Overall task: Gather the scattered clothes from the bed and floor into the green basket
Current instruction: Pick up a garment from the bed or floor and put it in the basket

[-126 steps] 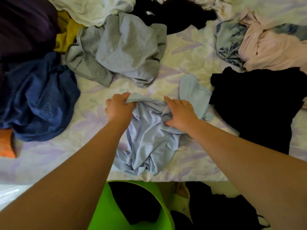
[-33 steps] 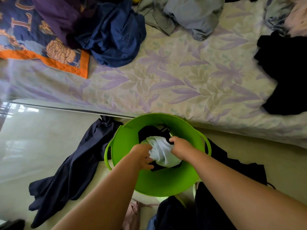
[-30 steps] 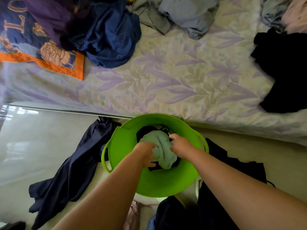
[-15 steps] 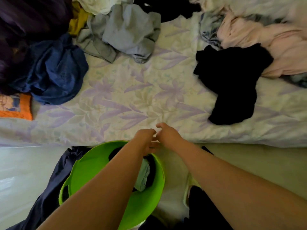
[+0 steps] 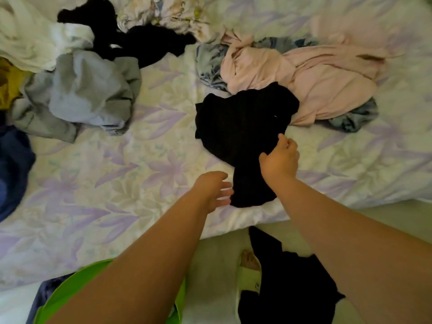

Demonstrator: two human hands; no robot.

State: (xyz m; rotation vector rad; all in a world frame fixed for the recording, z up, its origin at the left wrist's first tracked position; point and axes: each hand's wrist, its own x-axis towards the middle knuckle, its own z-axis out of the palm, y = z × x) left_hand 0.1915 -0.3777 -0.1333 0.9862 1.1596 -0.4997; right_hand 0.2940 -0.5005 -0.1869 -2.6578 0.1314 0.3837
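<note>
Right hand [image 5: 279, 160] pinching edge of crumpled black cloth garment [image 5: 243, 134], centre frame on floral bedsheet [image 5: 140, 174]. Left hand [image 5: 214, 190] fingers spread, touching garment's lower edge. Green plastic basket [image 5: 63, 298] bottom left.

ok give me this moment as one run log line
stage: picking next garment | right hand: grips crumpled black cloth garment on floral bed sheet | left hand: open, reaching its near edge | green plastic basket: below

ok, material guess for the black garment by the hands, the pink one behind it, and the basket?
Black garment: soft matte cloth, limp folds, weave unreadable. Pink garment: thin, smooth fabric, fine creases, slight sheen. Green basket: likely moulded plastic, smooth uniform rim.
</note>
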